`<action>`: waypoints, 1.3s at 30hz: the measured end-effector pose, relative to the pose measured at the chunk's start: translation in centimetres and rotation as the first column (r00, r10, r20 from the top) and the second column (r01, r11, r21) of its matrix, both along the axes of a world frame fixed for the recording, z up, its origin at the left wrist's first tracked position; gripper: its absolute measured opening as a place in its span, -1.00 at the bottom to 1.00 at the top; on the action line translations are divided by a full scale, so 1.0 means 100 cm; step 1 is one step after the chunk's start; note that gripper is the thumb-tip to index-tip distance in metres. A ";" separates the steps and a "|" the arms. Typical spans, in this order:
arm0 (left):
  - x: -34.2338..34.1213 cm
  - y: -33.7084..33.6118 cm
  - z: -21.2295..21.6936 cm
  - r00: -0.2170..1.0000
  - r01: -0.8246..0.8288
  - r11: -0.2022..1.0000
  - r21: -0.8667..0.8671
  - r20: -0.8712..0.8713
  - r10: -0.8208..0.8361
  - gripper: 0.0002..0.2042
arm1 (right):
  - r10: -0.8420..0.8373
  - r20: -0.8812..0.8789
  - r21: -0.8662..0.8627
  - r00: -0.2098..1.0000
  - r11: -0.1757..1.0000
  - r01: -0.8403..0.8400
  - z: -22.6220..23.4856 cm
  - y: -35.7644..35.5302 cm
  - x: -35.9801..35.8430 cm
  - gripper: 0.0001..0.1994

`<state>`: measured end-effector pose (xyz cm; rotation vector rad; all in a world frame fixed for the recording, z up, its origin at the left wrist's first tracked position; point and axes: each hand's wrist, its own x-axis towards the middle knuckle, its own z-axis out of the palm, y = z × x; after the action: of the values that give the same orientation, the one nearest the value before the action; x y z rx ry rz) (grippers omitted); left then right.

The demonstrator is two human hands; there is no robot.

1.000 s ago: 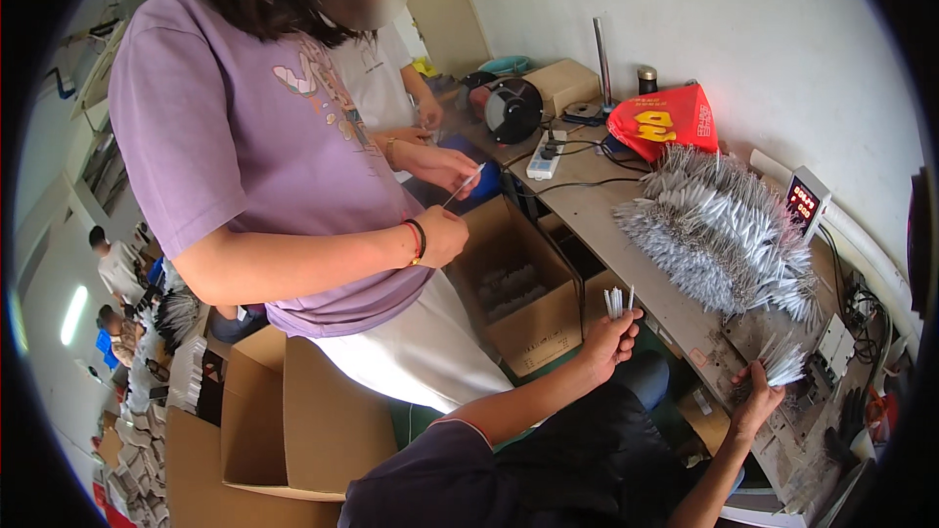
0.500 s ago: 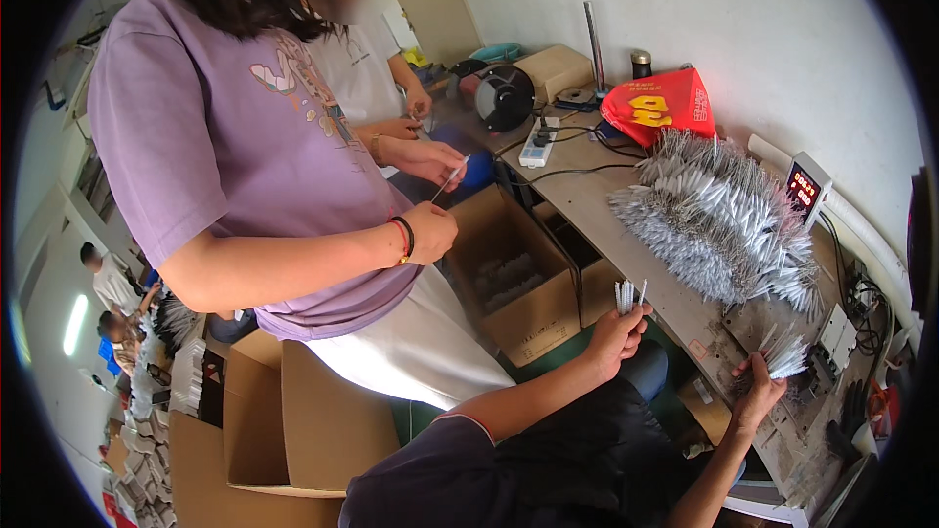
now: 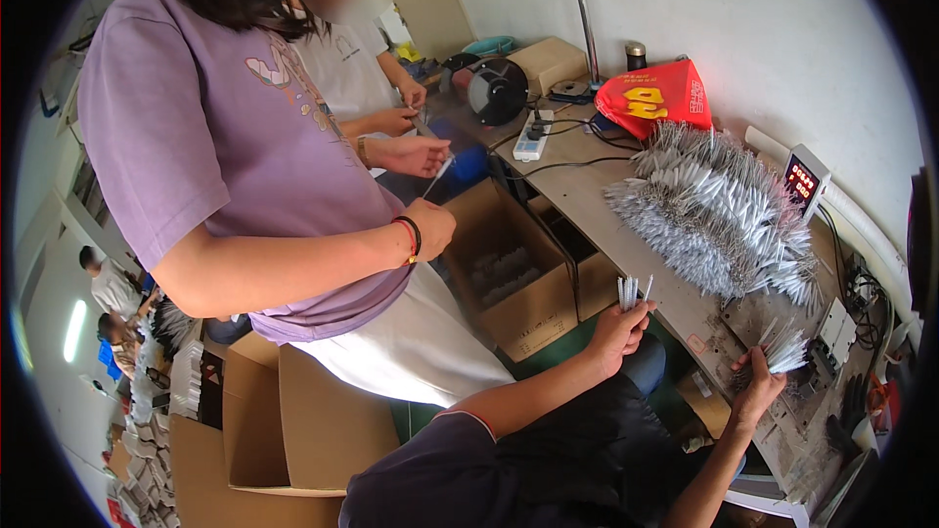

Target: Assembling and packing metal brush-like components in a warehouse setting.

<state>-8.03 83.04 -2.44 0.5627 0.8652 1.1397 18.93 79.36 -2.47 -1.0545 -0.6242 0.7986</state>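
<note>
My left hand (image 3: 620, 334) is closed around a small bundle of thin white-tipped wire rods (image 3: 627, 291), held upright beside the table edge. One rod (image 3: 648, 287) stands apart from the others near my fingertips. Over the table's near right part, my right hand (image 3: 759, 386) grips a larger fanned bundle of similar rods (image 3: 785, 350), tips pointing up and to the right. The palm ends of both bundles are hidden by my fingers. Beyond my hands lies a big heap of such rods (image 3: 709, 220) on the table (image 3: 577, 181).
A box with a red digital display (image 3: 804, 182) stands by the wall. Farther back are a red bag (image 3: 655, 101), a power strip (image 3: 534, 137) and cables. Cardboard boxes (image 3: 533, 318) (image 3: 337, 420) stand on the floor. A co-worker in purple (image 3: 245, 166) stands at left, holding a thin rod.
My hands keep their grip and have hardly moved. The co-worker in purple has shifted slightly left, and that person's far hand has moved up and left along the rod.
</note>
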 end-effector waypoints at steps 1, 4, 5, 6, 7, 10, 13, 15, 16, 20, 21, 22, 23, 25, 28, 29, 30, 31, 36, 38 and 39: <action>0.000 0.000 -0.001 1.000 0.001 1.000 0.005 0.003 -0.001 -0.77 | 0.001 -0.010 0.003 1.000 1.000 -0.001 0.000 0.000 0.000 -0.89; 0.002 0.002 -0.002 1.000 0.026 1.000 0.012 0.000 -0.026 -0.77 | -0.006 0.007 -0.011 1.000 1.000 0.006 -0.004 0.001 0.002 -0.89; 0.002 0.002 -0.002 1.000 0.026 1.000 0.009 0.001 -0.026 -0.77 | -0.006 0.009 -0.014 1.000 1.000 0.007 -0.007 0.002 0.004 -0.89; 0.003 0.002 -0.003 1.000 0.027 1.000 0.011 0.004 -0.027 -0.77 | 0.007 0.011 -0.021 1.000 1.000 -0.007 -0.011 0.002 0.007 -0.88; 0.004 0.003 -0.003 1.000 0.027 1.000 0.014 0.008 -0.027 -0.77 | 0.021 0.013 -0.027 1.000 0.999 -0.021 -0.013 0.002 0.008 -0.88; 0.006 0.004 -0.005 1.000 0.030 0.999 0.016 0.002 -0.030 -0.77 | 0.018 0.011 -0.016 1.000 1.000 -0.018 -0.011 0.002 0.007 -0.88; 0.008 0.004 -0.007 0.999 0.040 0.999 0.014 0.002 -0.040 -0.76 | -0.021 -0.003 -0.014 1.000 1.000 0.021 -0.003 0.002 0.001 -0.90; 0.009 0.005 -0.006 0.999 0.042 0.999 0.014 -0.006 -0.042 -0.76 | -0.020 0.006 -0.028 1.000 0.999 0.020 0.002 0.002 -0.002 -0.90; 0.009 0.004 -0.005 0.999 0.041 0.999 0.020 -0.016 -0.041 -0.76 | -0.015 0.014 -0.036 1.000 0.999 0.015 0.003 0.001 -0.002 -0.91; 0.012 0.005 -0.004 0.999 0.047 0.998 0.033 -0.023 -0.046 -0.76 | -0.014 0.011 -0.030 1.000 0.999 0.014 0.003 0.002 -0.002 -0.91; 0.013 0.005 -0.005 0.999 0.046 0.998 0.037 -0.025 -0.045 -0.76 | -0.015 0.017 -0.031 1.000 0.999 0.015 0.004 0.001 -0.002 -0.91; 0.014 0.005 -0.005 0.999 0.044 0.998 0.041 -0.029 -0.043 -0.76 | -0.015 0.023 -0.031 1.000 0.999 0.015 0.005 0.001 -0.002 -0.91; 0.014 0.005 -0.006 0.999 0.045 0.998 0.039 -0.028 -0.044 -0.76 | -0.016 0.023 -0.033 1.000 0.999 0.017 0.004 0.001 -0.002 -0.91; 0.014 0.006 -0.008 0.998 0.051 0.998 0.033 -0.024 -0.051 -0.76 | -0.018 -0.010 -0.008 1.000 1.000 0.018 0.001 0.002 -0.002 -0.90; 0.013 0.005 -0.008 0.998 0.052 0.998 0.035 -0.032 -0.051 -0.76 | -0.003 0.002 -0.024 1.000 1.000 0.003 0.003 0.001 -0.002 -0.89; 0.013 0.005 -0.008 0.998 0.052 0.998 0.033 -0.030 -0.051 -0.76 | -0.003 0.004 -0.026 1.000 1.000 0.003 0.002 0.001 -0.001 -0.89; 0.013 0.006 -0.009 0.998 0.045 0.998 0.039 -0.038 -0.044 -0.76 | -0.002 0.007 -0.028 1.000 1.000 0.003 0.001 0.001 -0.001 -0.89; 0.013 0.006 -0.009 0.998 0.038 0.998 0.046 -0.045 -0.036 -0.75 | -0.002 0.011 -0.031 1.000 1.000 0.002 0.001 0.001 -0.001 -0.89; 0.013 0.005 -0.007 0.999 0.027 0.999 0.041 -0.044 -0.025 -0.75 | 0.003 -0.013 -0.038 1.000 0.999 -0.004 0.002 0.002 -0.001 -0.89; 0.012 0.004 -0.007 0.999 0.026 0.999 0.044 -0.049 -0.023 -0.75 | 0.014 -0.012 -0.043 1.000 0.999 -0.014 -0.001 0.002 0.000 -0.89; 0.012 0.004 -0.007 0.998 0.022 0.999 0.050 -0.055 -0.019 -0.74 | 0.021 0.003 -0.039 1.000 0.999 -0.020 -0.004 0.003 0.001 -0.89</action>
<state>-6.87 83.44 -3.17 0.6451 0.8777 1.1345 19.07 79.68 -2.91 -1.0873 -0.6254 0.8298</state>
